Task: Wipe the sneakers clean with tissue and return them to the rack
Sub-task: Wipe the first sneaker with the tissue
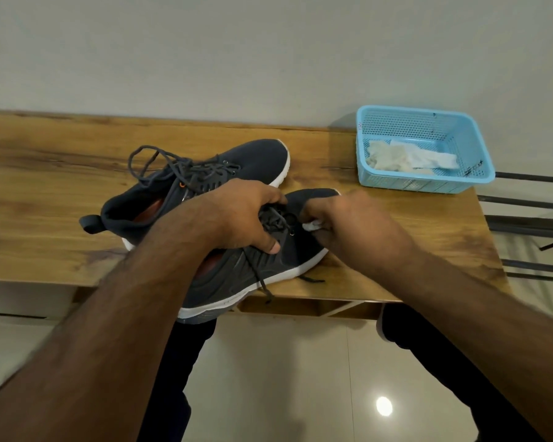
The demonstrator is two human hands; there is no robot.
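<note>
Landmark: near sneaker (253, 269), lying on the wooden bench (45, 186) with its heel overhanging the front edge.

Behind and left of near sneaker: far sneaker (205, 177), flat on bench, laces loose, touched by neither hand.

On near sneaker, lace area: left hand (243, 215), grip closed over the upper, thumb pressed on the side panel.

Toward toe of near sneaker: right hand (348, 224), grip closed on a small white tissue (312, 225) held against the upper.

Right of and beyond near sneaker: blue basket (425, 148) holding crumpled tissues.

Progress, judged: wiping of near sneaker under way. State of far sneaker: cannot tell. Remaining: return of both to rack; rack not identified.
</note>
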